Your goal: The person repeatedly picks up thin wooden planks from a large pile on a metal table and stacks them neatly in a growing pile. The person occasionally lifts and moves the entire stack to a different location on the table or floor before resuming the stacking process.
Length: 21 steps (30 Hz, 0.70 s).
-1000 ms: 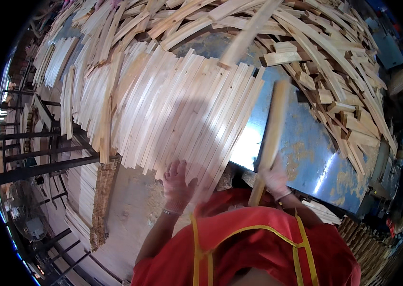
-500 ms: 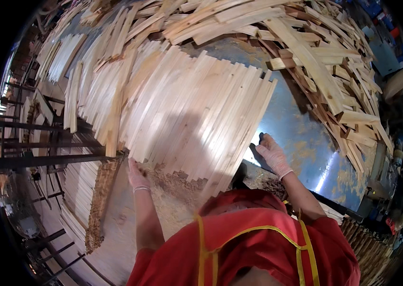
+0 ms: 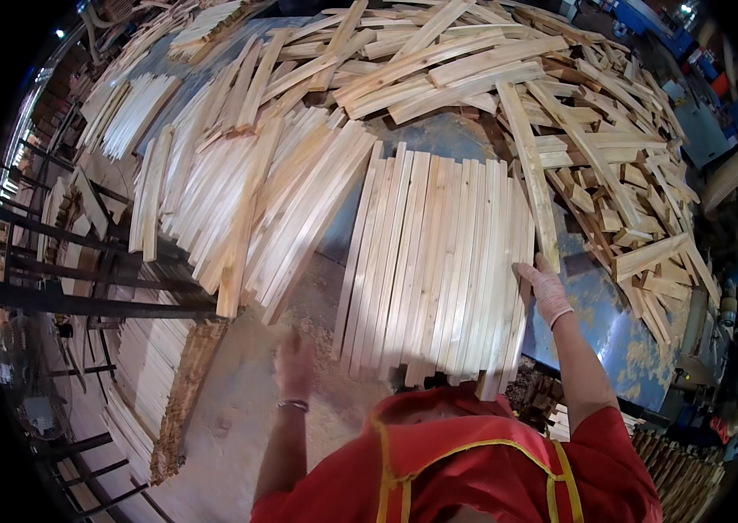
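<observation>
Because the left hand is blurred, its grip cannot be told; it hangs just apart from the strips, left of them. The right hand, uncurled, appears to touch their right edge. Squaring them seems the step in hand, calling for left-side contact next. Loose boards lie beyond.

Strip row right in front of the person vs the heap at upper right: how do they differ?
Alignment: the strip row lies side by side, nearly parallel; the heap has boards crossing at many angles.
Layering: the strip row looks like one flat layer; the heap's boards lie over one another.
Spread: the strip row is a compact block; the heap sprawls over a wider area.
Shared: both are pale, long wooden pieces.
</observation>
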Each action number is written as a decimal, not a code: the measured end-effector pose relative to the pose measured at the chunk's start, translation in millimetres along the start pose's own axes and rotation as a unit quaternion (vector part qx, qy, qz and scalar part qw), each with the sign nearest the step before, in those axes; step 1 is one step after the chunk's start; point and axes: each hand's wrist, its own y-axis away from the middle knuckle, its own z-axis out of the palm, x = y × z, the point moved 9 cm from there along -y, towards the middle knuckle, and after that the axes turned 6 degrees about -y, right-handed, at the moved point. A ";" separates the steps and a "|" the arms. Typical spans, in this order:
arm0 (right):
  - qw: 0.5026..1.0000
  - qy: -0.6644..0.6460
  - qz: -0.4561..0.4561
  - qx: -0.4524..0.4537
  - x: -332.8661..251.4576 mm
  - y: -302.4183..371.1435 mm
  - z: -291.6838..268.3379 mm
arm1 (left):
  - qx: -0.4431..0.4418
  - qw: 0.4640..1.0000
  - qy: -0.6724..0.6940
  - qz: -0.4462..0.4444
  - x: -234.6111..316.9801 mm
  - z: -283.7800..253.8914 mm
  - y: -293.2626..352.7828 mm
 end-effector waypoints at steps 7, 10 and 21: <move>0.927 0.371 0.033 -0.046 -25.3 -32.9 4.1 | -0.102 0.982 -0.098 0.127 169.7 47.6 -94.8; 0.869 0.493 -0.034 0.030 -88.5 -22.9 -3.4 | -0.140 0.985 -0.050 0.091 168.6 88.1 -107.8; 0.991 0.099 -0.082 -0.026 -47.6 27.2 -81.2 | -0.176 0.968 0.178 -0.007 163.1 106.0 -100.4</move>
